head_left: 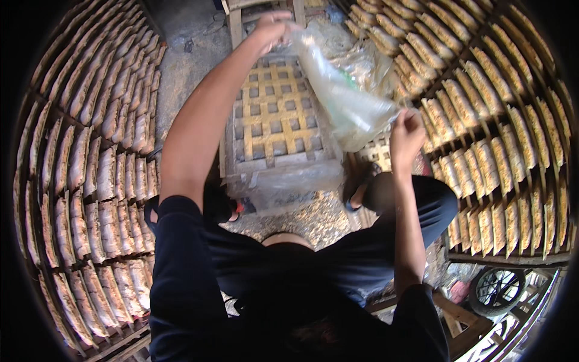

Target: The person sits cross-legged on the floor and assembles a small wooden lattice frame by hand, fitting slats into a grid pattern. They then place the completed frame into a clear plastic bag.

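Note:
A clear plastic sheet (344,96) hangs stretched in the air between my two hands, slanting down from upper left to lower right. My left hand (274,31), reaching far forward and somewhat blurred, is closed at the sheet's far upper corner. Nearer to me, my right hand (408,134) pinches its right end. Below the sheet lies a woven lattice tray (277,114) of yellowish strips in a grey frame. Another piece of clear plastic (289,181) drapes over the tray's near edge.
Racks of slanted boards carrying pale, crumbly-topped pieces rise on the left (114,175) and right (482,163). Crumpled plastic (368,63) lies beyond the sheet. A wooden stand (235,21) is at the far end. A spoked wheel (497,289) shows at lower right.

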Motion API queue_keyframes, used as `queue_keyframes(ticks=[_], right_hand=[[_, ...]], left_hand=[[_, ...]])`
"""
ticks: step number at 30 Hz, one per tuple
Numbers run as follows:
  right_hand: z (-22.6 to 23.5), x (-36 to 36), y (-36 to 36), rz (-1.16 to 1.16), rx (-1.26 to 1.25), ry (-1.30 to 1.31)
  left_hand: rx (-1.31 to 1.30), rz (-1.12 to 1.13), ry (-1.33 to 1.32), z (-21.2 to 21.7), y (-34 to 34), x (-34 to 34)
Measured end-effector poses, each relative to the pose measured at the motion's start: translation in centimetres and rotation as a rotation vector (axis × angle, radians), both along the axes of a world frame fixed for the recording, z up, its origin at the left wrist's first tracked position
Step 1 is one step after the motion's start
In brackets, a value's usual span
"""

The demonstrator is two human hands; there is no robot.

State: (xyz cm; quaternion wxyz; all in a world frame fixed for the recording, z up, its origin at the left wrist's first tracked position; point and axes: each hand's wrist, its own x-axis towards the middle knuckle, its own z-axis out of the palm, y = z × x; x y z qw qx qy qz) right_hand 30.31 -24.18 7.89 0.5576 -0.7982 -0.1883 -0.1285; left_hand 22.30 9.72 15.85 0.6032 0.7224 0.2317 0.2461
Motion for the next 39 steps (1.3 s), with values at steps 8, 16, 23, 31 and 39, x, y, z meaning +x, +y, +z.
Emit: queue_keyframes(ticks=[8, 16, 23, 31, 39], right_hand=[[6.7, -7.6, -0.3, 0.254, 0.275, -0.186], [-6.6, -20.3, -1.4, 0.538, -0.064, -0.053], [-12.6, -23.7, -1.5, 0.778, -0.218, 0.249], [-13.4, -24.7, -1.5, 0.827, -0.318, 0.334], [-15.9, -22.8, -2.3, 0.329, 0.070, 1.562]], left_hand=[[0.075, 0.018, -0.347, 7.9, 0.0, -10.5], [-0.092, 0.393, 0.138, -8.0, 0.2, -26.4], [-0.297, 0.910, 0.118, -20.3, -9.5, -34.0], [-0.856, 0.700, 0.235, -23.8, -24.9, -30.4], [-0.947, 0.861, 0.218, -24.3, -24.8, -30.7]])
